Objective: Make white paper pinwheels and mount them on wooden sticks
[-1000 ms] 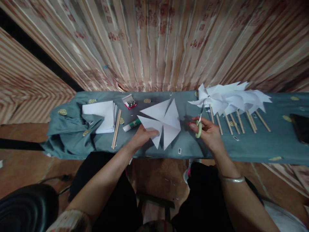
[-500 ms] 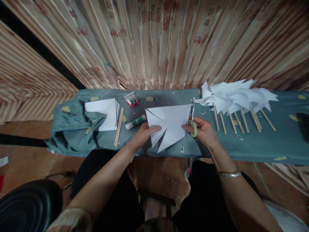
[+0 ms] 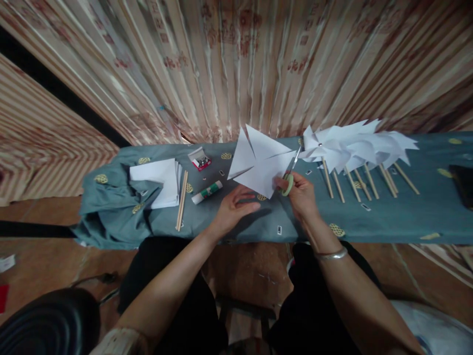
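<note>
A white square paper (image 3: 261, 173) with slits cut in from its corners is tilted above the table. My right hand (image 3: 301, 196) pinches its lower right corner between thumb and finger. Scissors (image 3: 287, 184) with light green handles are in that same hand, blades pointing up and away beside the paper's right edge. Just below the paper's lower edge is my left hand (image 3: 236, 209), thumb and fingers apart, holding nothing.
A glue stick (image 3: 207, 192), an open box of pins (image 3: 200, 159), wooden sticks (image 3: 182, 201) and stacked white paper (image 3: 166, 183) lie left on the cloth-covered table (image 3: 229, 234). Several paper pinwheels (image 3: 354, 147) on sticks lie right. A striped curtain (image 3: 236, 64) hangs behind.
The paper has turned, its slits now at the top, left and right. My left hand has let go of it and moved slightly right and down. My right hand keeps paper and scissors.
</note>
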